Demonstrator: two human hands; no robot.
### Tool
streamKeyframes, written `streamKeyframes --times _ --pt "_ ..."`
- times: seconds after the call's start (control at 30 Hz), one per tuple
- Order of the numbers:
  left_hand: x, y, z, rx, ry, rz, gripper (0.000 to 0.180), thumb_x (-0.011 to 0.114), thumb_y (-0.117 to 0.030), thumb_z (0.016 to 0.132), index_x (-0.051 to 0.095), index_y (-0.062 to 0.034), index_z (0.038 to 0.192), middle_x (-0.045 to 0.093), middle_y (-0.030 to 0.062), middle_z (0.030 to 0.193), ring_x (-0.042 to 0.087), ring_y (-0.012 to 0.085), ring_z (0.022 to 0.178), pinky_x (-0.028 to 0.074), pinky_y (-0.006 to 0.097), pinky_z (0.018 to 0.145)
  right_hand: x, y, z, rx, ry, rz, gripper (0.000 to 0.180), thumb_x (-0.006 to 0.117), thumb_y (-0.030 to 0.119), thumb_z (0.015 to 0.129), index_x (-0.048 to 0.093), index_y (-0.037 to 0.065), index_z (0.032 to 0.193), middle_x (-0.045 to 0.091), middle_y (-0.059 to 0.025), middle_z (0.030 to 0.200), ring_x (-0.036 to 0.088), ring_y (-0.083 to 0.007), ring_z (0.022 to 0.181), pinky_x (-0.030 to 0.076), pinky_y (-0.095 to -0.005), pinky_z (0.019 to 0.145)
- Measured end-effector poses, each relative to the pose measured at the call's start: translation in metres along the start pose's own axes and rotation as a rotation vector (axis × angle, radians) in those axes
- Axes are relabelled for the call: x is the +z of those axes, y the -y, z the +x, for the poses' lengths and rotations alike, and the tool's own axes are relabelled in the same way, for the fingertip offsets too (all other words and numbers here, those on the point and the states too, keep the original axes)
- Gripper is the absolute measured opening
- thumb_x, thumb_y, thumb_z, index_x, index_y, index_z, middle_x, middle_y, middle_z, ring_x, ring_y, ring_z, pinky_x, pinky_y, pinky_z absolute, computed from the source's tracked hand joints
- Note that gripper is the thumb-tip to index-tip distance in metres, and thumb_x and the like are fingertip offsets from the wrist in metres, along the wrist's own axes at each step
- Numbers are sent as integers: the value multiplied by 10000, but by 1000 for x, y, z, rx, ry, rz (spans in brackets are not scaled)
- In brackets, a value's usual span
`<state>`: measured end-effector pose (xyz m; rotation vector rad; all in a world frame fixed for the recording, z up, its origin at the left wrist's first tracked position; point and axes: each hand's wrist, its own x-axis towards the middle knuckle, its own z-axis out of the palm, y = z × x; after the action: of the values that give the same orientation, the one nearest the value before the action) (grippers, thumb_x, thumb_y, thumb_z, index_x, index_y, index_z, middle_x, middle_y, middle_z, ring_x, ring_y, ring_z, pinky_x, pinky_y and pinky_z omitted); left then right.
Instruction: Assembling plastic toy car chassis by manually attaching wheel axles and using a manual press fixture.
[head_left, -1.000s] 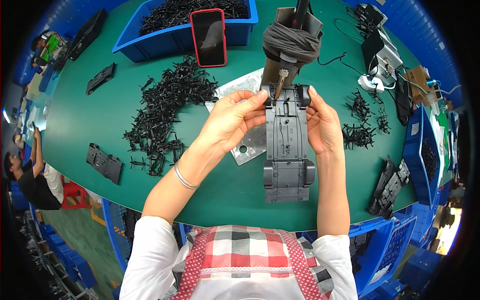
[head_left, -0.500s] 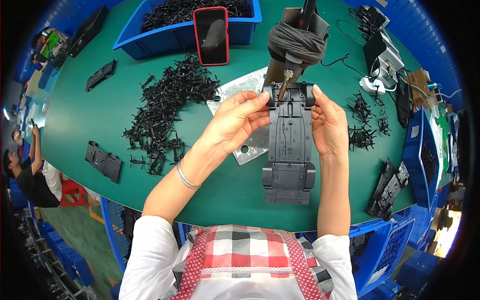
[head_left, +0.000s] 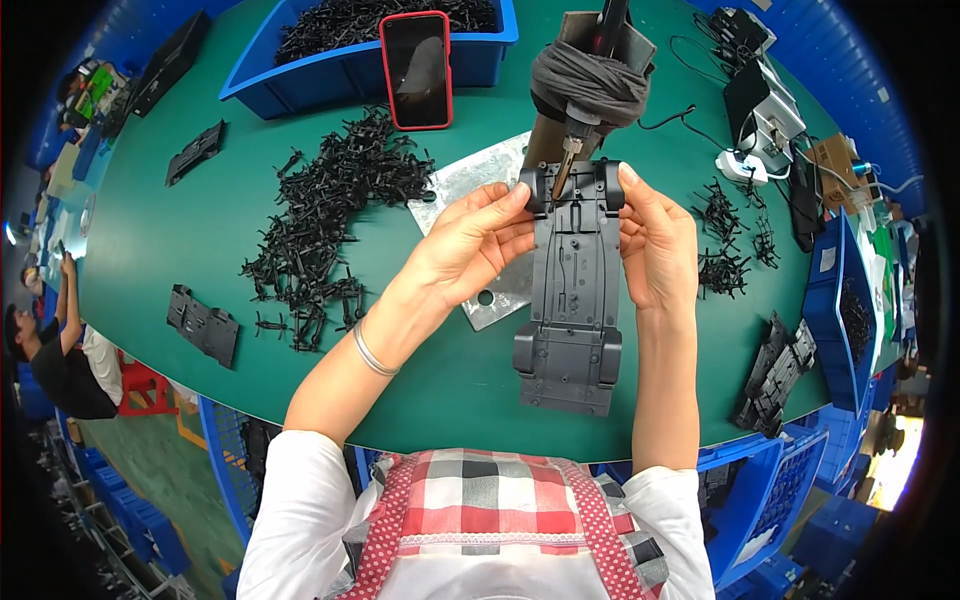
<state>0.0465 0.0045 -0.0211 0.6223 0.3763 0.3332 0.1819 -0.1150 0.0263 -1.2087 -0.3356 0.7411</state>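
Note:
A long dark grey plastic toy-car chassis (head_left: 572, 300) is held lengthwise over the green table (head_left: 200, 240). My left hand (head_left: 478, 245) grips its far left edge, and my right hand (head_left: 655, 240) grips its far right edge. The metal tip of a soldering tool (head_left: 566, 165), mounted in a stand wrapped in grey cloth (head_left: 588, 85), touches the far end of the chassis. A silver metal plate (head_left: 470, 185) lies beneath my left hand.
A heap of small black plastic parts (head_left: 325, 215) lies left of the plate, more at the right (head_left: 725, 245). A blue bin (head_left: 350, 45) of parts with a red-cased phone (head_left: 416, 68) stands behind. Black chassis pieces (head_left: 203, 325) lie left and right (head_left: 775, 370). Another person (head_left: 50, 350) sits far left.
Both hands have pushed the chassis farther away, so its far end now sits under the soldering tool's tip.

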Motion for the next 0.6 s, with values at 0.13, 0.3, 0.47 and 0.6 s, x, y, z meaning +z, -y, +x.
streamKeyframes --times 0.13,0.3,0.47,0.6 --pt "0 0 1 -4 14 -10 264 570 -231 883 549 -26 1048 603 87 1043 590 163 965 516 257 793 1 2 -2 0 3 -9 302 716 242 767 620 -44 780 612 -90 679 569 -106 528 436 -210 470" --pt "0 -3 2 -3 24 -37 209 634 -169 842 490 -59 945 606 79 956 607 164 874 523 263 765 1 -1 -4 -14 1 1 296 712 235 771 618 -46 785 612 -93 684 576 -115 535 443 -208 471" --pt "-2 -4 3 -17 27 -32 259 644 -149 833 463 -44 984 599 97 963 609 185 885 528 288 774 -5 -5 -2 -1 9 -10 298 700 242 780 619 -44 802 619 -97 698 580 -115 544 448 -208 476" --pt "-12 2 -2 -41 -7 -16 298 660 -151 821 458 -37 1008 597 103 966 608 187 887 526 296 775 -9 -17 -7 64 12 22 285 671 244 805 618 -34 835 636 -102 732 588 -115 565 459 -218 504"
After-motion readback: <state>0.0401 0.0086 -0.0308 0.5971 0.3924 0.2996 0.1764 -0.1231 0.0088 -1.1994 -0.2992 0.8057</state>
